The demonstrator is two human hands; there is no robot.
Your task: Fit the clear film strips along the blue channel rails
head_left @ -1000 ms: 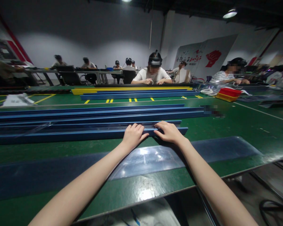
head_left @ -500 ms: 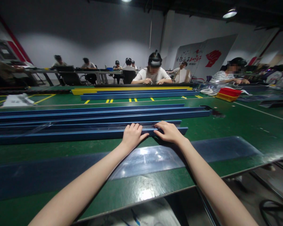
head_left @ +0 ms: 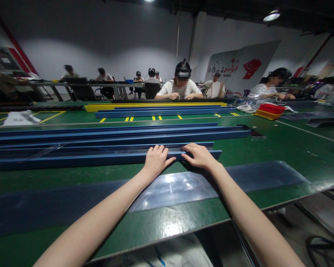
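A long blue channel rail (head_left: 80, 160) lies across the green table (head_left: 267, 148), nearest to me. My left hand (head_left: 156, 160) rests on its front edge, fingers curled over the top and thumb along the side. Close to the right, my right hand (head_left: 199, 155) grips the same rail near its right end. Between the rail and me lies a clear plastic strip (head_left: 180, 185), shiny under the light.
More blue rails (head_left: 114, 134) lie in rows behind the near one, and blue and yellow rails (head_left: 156, 107) lie farther back. A red tray (head_left: 269, 110) sits at the right. Several people sit across the table. The table's front edge runs just below my forearms.
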